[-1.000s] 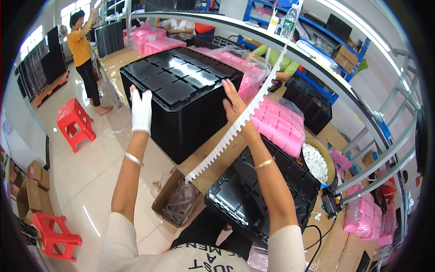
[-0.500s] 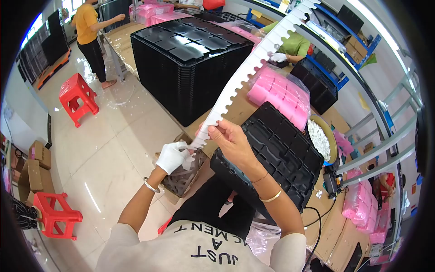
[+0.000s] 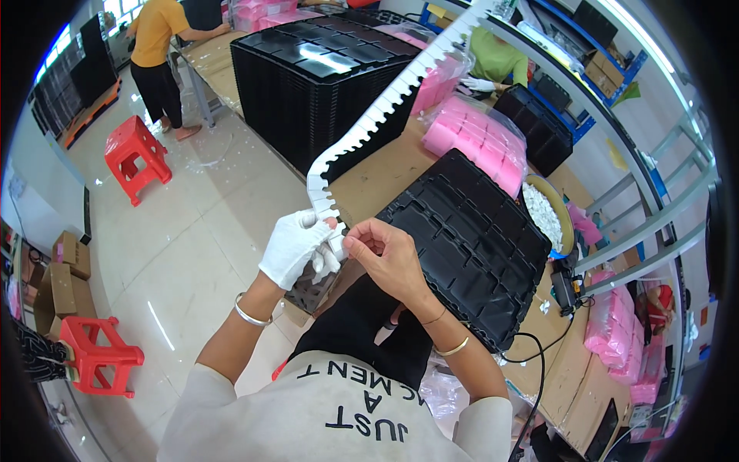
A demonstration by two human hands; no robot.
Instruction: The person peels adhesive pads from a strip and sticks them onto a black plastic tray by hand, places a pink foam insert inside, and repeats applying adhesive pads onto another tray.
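Note:
A long white strip with a notched edge (image 3: 368, 123) rises from my hands toward the upper right, bending just above them. My left hand (image 3: 292, 248), in a white glove with bare fingertips showing, is closed around its lower part. At the strip's lower end, the bare fingers of my right hand (image 3: 389, 260) are pinched together against its edge. Below my left hand stands a carton holding grey scraps (image 3: 309, 296), partly hidden by the hands. Right of my hands lies a black moulded tray (image 3: 471, 246) with rows of compartments.
A tall stack of black trays (image 3: 308, 92) stands ahead on the cardboard-covered table (image 3: 377, 181). Pink wrapped bundles (image 3: 477, 142) and a basin of small white pieces (image 3: 545, 219) lie to the right. Red stools (image 3: 137, 158) stand at left. Co-workers are at the far tables.
The strip has swung left and now bends near my hands. My right hand has slid down to its lower end, while my left hand has risen slightly and turned.

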